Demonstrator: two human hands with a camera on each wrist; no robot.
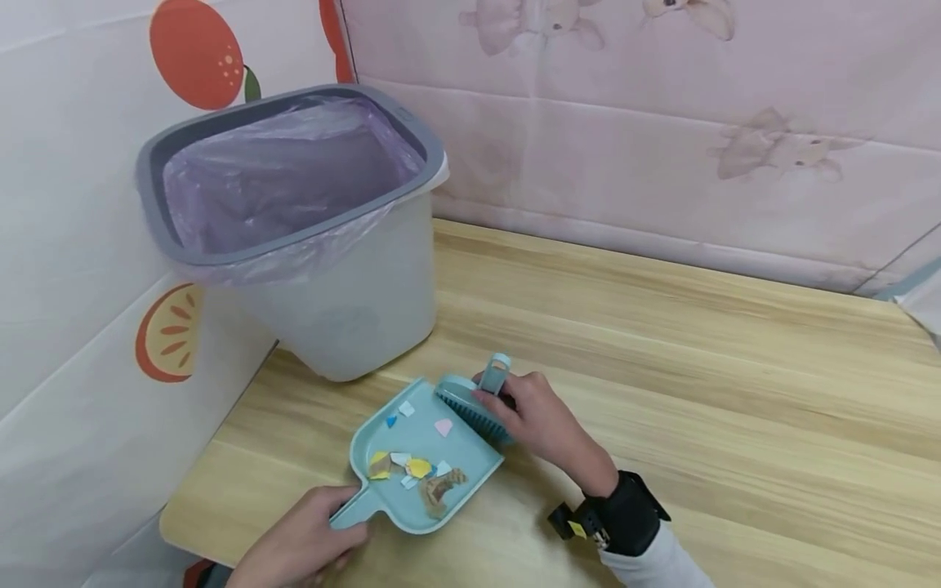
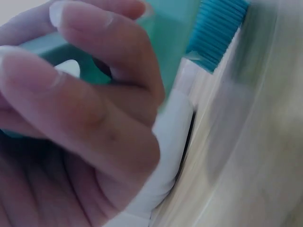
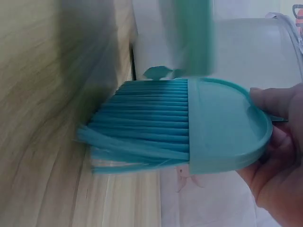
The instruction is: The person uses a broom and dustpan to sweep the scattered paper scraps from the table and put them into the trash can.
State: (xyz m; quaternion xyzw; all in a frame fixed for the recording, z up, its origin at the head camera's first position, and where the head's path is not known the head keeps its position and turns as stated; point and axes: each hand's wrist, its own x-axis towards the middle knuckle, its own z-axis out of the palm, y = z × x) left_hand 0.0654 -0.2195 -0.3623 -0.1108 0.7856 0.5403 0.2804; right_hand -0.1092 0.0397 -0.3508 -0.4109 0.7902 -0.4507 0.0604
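In the head view my left hand (image 1: 305, 535) grips the short handle of a light teal dustpan (image 1: 459, 449). Several scraps lie in the pan: a torn brown piece (image 1: 435, 494), a yellow piece (image 1: 418, 467), a pink one (image 1: 443, 427), and small blue and white bits. My right hand (image 1: 547, 420) holds a matching hand brush (image 1: 459, 390) at the pan's open front edge. Curled fingers (image 2: 113, 47) wrap the dustpan handle in the left wrist view. Blue-teal bristles (image 3: 147, 118) point toward the tabletop in the right wrist view, where the pan is blurred.
A translucent bin (image 1: 367, 302) with a grey rim and purple liner bag (image 1: 294, 171) stands on the wooden table (image 1: 662, 351), behind the dustpan. Patterned white (image 1: 66, 204) and pink (image 1: 625, 147) sheets hang at the left and back. The table's left edge is near the left hand.
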